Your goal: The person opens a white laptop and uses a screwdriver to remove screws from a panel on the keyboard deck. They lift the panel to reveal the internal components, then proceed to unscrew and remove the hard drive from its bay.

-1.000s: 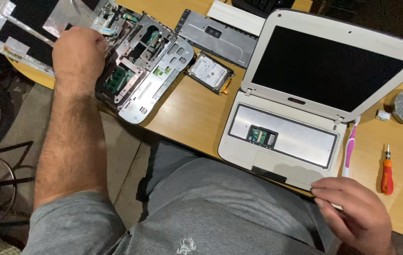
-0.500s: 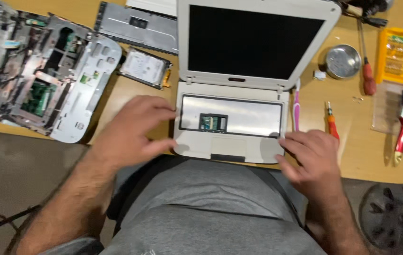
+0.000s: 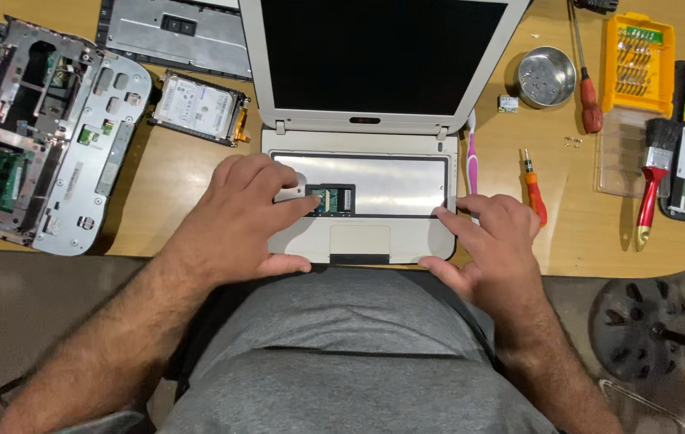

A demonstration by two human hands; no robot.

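Wooden desk (image 3: pixel 173 173) is stretching out under me, with a stripped laptop chassis (image 3: pixel 37 137) lying at its far left and a bare hard drive (image 3: pixel 198 108) just beside it. My left hand (image 3: pixel 242 217) is resting spread on the open white laptop (image 3: pixel 362 173), gripping nothing, fingertips (image 3: pixel 306 201) touching the small memory slot (image 3: pixel 333 198) in the keyboard bay. My right hand (image 3: pixel 491 245) is pressing loosely open on the laptop's right front corner. An orange screwdriver (image 3: pixel 532 185), metal bowl (image 3: pixel 547 76) and red-handled brush (image 3: pixel 654 177) are lying further right.
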